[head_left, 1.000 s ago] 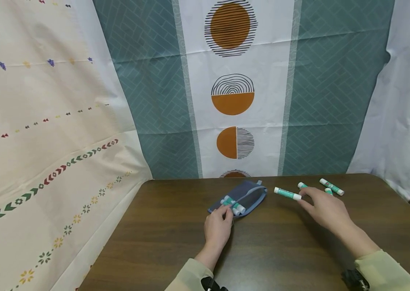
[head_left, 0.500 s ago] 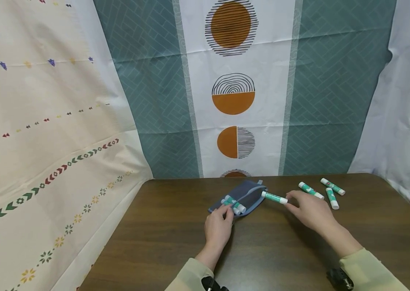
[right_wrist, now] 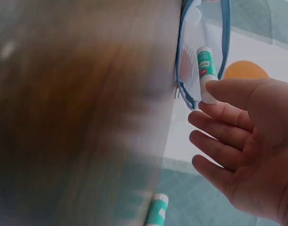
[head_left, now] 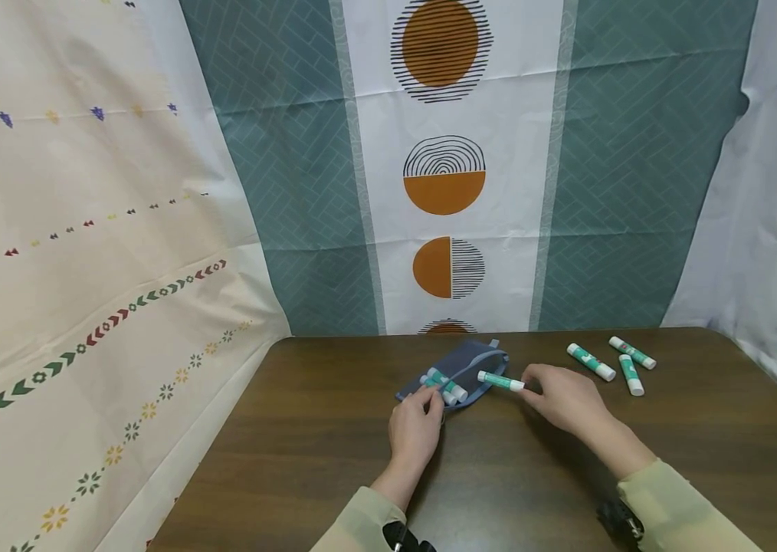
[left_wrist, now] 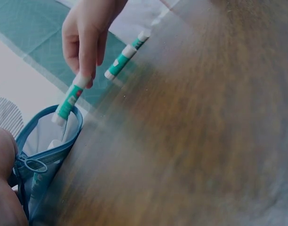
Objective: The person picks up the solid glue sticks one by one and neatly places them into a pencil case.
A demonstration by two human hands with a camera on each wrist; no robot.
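At the bottom of the head view, two pale sleeves (head_left: 685,510) come in from the edge, each with a black wrist device (head_left: 621,524) beside it. Just beyond, at lower centre, the left hand (head_left: 414,433) pinches the near edge of a blue pouch (head_left: 460,357) between thumb and fingertips, which seems meant to steady it and keep its mouth apart. Right of centre, the right hand (head_left: 563,399) grips one end of a green-and-white glue stick (head_left: 501,381) between thumb and forefinger; the right wrist view shows its other fingers loosely spread. The held stick's free end points left, at the pouch's mouth; whether it has passed the blue rim I cannot tell. Two more sticks (head_left: 449,386) lie together inside the pouch, left of the held one. The step in hand looks like feeding this stick in; the next move would call for sliding it leftward past the rim, alongside that pair, and letting go while the left hand holds the edge. Farther off, towards the right of the frame, three loose sticks (head_left: 591,362) lie near one another on the brown table (head_left: 319,429). Behind the table's far edge hangs a teal-and-white cloth (head_left: 292,192), filling the upper centre.
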